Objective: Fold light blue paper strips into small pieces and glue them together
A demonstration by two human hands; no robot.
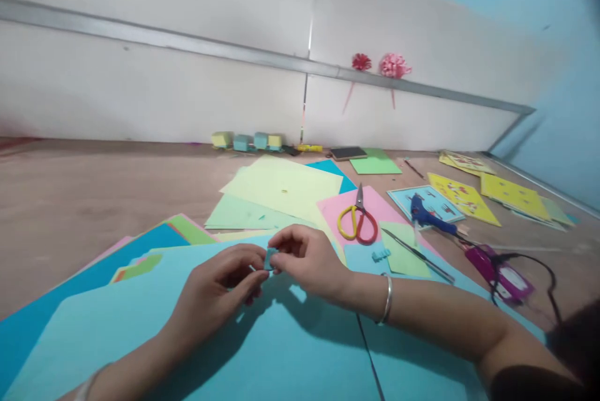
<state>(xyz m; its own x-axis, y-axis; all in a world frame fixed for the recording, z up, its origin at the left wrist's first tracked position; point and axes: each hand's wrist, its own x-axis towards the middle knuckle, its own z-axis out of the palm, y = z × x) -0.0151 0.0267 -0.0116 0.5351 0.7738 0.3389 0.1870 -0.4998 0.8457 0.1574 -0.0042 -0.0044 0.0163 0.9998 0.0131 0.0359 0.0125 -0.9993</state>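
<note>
Between my two hands is a small light-blue paper piece (270, 258), pinched from both sides above the blue sheets. My left hand (220, 288) grips its left edge with thumb and fingertips. Fingers of my right hand (309, 262) close on its right side and hide part of it. Below lies a large light-blue paper sheet (281, 345). Right of my hands, a second small blue cut piece (381, 255) rests on paper, close to scissors (359, 220) with one yellow and one red handle. Long metal tweezers (419, 256) lie beside them.
A blue glue gun (434, 217) with its cable and a purple power strip (499, 273) lie at right. Yellow cards (464, 198) are behind. Pale paper sheets (285, 185) spread ahead. Small paper blocks (241, 142) line the wall, near a dark flat pad (348, 153).
</note>
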